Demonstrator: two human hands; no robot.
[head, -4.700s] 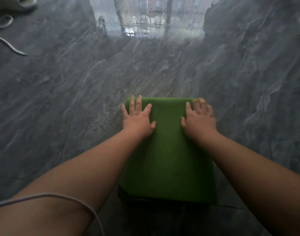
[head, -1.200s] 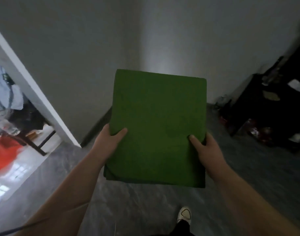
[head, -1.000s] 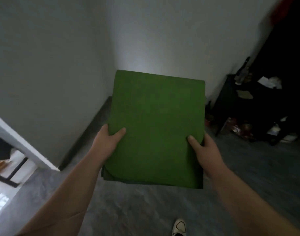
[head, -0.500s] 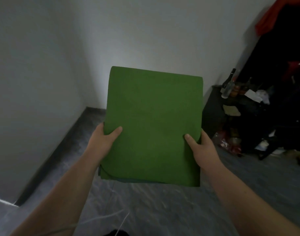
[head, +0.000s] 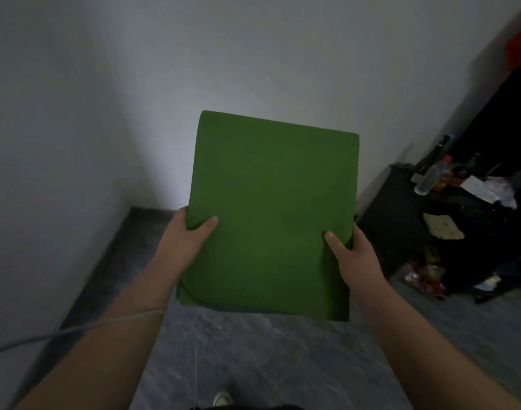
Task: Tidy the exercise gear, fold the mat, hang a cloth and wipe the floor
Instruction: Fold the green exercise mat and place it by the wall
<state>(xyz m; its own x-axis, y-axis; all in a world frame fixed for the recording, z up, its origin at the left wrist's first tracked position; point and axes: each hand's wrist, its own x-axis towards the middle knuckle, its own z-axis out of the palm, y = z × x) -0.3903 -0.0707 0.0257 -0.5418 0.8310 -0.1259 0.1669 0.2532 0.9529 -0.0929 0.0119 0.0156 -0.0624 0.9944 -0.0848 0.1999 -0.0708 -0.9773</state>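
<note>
The folded green mat (head: 271,208) is held up flat in front of me, above the grey marble floor (head: 268,359). My left hand (head: 185,241) grips its left edge, thumb on top and fingers hidden underneath. My right hand (head: 354,255) grips the right edge the same way. Darker layers of the fold show along the mat's near lower edge.
White walls meet in a corner straight ahead. A black cabinet (head: 401,220) stands at the right with bottles (head: 430,176), papers and clutter on it and litter on the floor at its foot. My shoe (head: 222,398) shows at the bottom. A thin cable (head: 75,329) crosses my left forearm.
The mat has gone from lying on the floor under my flat palms to being carried in both hands. The view has swung right, from the doorway toward the corner and cabinet.
</note>
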